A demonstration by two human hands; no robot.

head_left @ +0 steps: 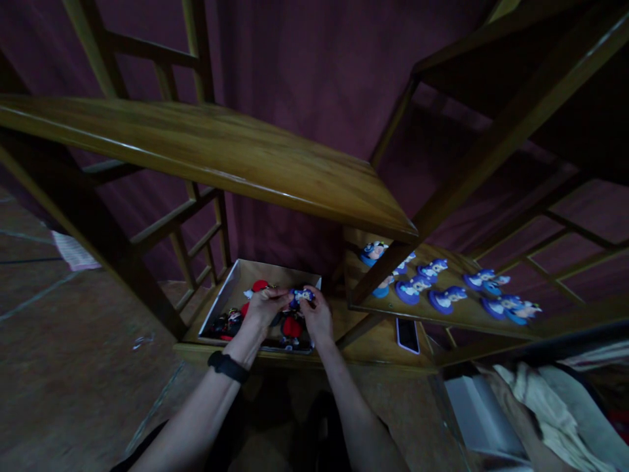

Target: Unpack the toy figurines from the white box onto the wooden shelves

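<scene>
Between my two hands is a small purple-and-white figurine [301,297], held above an open shallow box [230,278]. My left hand [268,307], with a black band on the wrist, pinches the figurine's left side. On its right side the fingers of my right hand [318,316] are closed. Inside the box lie several red-and-black figurines [291,328], partly covered by my hands. More purple and blue figurines [447,299] stand in loose rows on the raised shelf [472,316] to the right.
A phone [407,335] lies on the low wooden board [366,351] right of the box. Above my hands juts a wooden shelf [236,154], with a slanting post [457,177] to its right. At the lower right are a pale box [484,413] and cloth [545,406].
</scene>
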